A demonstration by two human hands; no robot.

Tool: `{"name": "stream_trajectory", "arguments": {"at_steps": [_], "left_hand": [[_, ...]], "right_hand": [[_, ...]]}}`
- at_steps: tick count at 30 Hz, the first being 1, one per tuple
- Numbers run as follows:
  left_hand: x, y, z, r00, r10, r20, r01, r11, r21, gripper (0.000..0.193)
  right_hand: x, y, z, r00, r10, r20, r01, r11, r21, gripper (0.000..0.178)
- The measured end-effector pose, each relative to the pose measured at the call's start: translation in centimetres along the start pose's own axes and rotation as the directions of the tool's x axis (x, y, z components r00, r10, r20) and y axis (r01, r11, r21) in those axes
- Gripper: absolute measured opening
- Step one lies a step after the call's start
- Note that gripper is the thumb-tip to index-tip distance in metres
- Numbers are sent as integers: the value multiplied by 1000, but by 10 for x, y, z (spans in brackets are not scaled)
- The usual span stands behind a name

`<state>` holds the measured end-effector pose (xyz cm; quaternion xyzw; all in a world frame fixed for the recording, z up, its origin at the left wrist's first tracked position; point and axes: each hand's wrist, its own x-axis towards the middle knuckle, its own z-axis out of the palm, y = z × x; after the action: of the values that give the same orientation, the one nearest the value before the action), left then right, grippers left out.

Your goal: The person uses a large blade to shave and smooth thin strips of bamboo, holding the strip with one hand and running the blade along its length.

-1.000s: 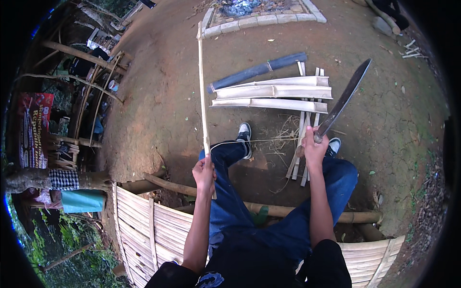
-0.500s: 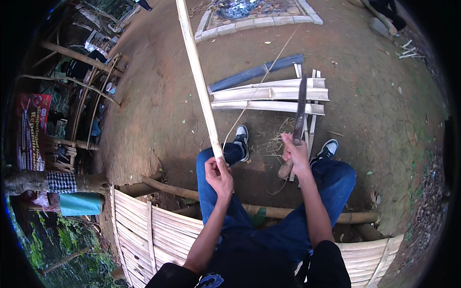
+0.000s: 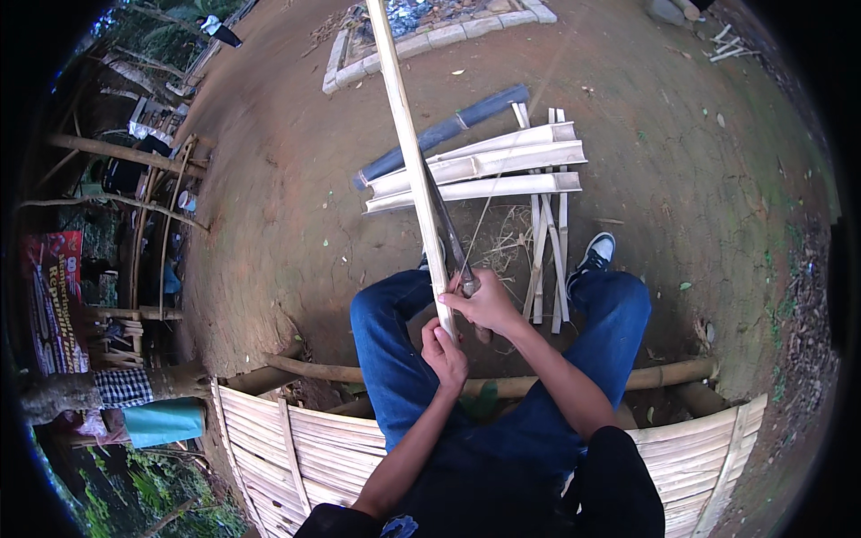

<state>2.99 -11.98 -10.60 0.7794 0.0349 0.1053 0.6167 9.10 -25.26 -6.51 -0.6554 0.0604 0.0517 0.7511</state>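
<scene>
My left hand [image 3: 445, 358] is closed round the lower end of a long pale bamboo strip [image 3: 408, 148], which runs up and away past the top of the view. My right hand [image 3: 489, 300] grips the handle of a machete [image 3: 446, 218] just above it, its thumb pressing on the strip. The dark blade points away from me, close along the strip's right side and partly behind it; whether its edge touches cannot be told. Beyond my hands, split bamboo halves [image 3: 516, 160] and a dark bamboo pole [image 3: 439, 134] lie on the dirt.
Narrow bamboo strips [image 3: 548, 247] lie between my feet, beside fibrous shavings [image 3: 502, 240]. I sit on a slatted bamboo bench [image 3: 336, 439]. A stone-edged fire pit [image 3: 430, 43] lies ahead. Bamboo rails [image 3: 126, 152] and a red banner [image 3: 56, 300] stand left; a person [image 3: 220, 31] is far off.
My right hand has brought the machete leftward from beside my right knee against the bamboo strip. My left hand has shifted slightly down and right. The view has turned a little.
</scene>
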Motion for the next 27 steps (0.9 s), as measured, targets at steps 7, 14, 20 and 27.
{"name": "stream_trajectory", "arguments": {"at_steps": [7,14,20,27], "left_hand": [[5,-22,2,977,12,212,-10,1000,-10,22],[114,17,-25,616,-496,612,787,401,-468,94],[166,12,-19,639,-657,400,668,218,-711,72],[152,-21,-48,687,-606,402,654,274,-705,66]], "right_hand": [[5,25,-4,980,-171,-102,160,981,-108,24],[4,18,-26,984,-161,73,176,936,-306,30],[17,34,-17,943,36,331,242,609,-756,36],[20,66,-3,907,132,401,177,742,-646,34]]}}
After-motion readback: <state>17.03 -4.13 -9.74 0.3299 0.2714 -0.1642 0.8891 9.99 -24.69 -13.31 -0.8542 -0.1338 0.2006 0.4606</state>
